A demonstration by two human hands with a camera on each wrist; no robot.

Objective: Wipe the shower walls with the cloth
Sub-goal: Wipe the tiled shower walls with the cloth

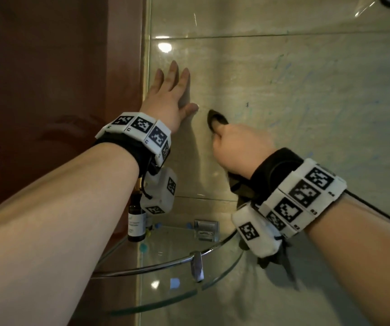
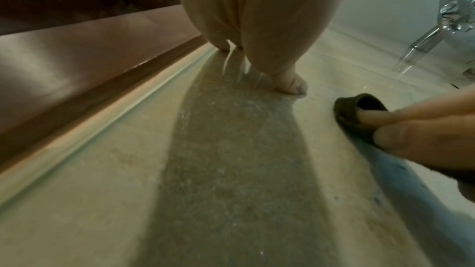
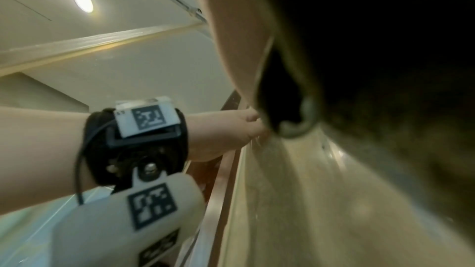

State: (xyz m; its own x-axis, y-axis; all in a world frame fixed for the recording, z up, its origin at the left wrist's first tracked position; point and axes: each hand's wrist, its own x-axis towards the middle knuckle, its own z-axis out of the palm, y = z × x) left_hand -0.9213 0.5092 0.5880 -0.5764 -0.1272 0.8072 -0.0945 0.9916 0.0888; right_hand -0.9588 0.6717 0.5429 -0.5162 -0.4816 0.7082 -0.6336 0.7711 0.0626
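The shower wall (image 1: pixel 283 95) is glossy beige stone-look tile with faint grain, crossed by two thin horizontal grout lines and marked with pale blue-green smears toward the right. The left hand (image 1: pixel 168 100) lies flat against it near the wall's left edge, fingers straight and slightly spread, thumb out to the side, holding nothing; in the left wrist view its fingertips (image 2: pixel 295 86) touch the tile and cast a broad grey shadow down it. Just beside that thumb, the right hand (image 1: pixel 238 147) is clenched on the cloth (image 1: pixel 215 118), a dark olive-brown, soft, fuzzy fabric bunched over the fingertips and pressed to the wall, with its loose tail hanging below the wrist. In the left wrist view the cloth (image 2: pixel 357 113) forms a small rounded pocket around one finger. In the right wrist view it is a dark blurred mass filling the right side. Each wrist carries a black strap with white blocks printed with black square-pattern markers, and one white rounded camera housing hangs beneath each. Below the hands sits a curved clear glass corner shelf (image 1: pixel 170 241) with a chrome rail and two metal brackets. One small dark brown glass bottle (image 1: pixel 136 222) with a white label stands on it at the left; the print is too small to read. A reddish-brown wooden panel (image 1: pixel 55 90) borders the tile on the left, and a chrome tap fitting (image 2: pixel 447 21) shows at the far right of the left wrist view. One round ceiling light (image 3: pixel 82 0) glows overhead.
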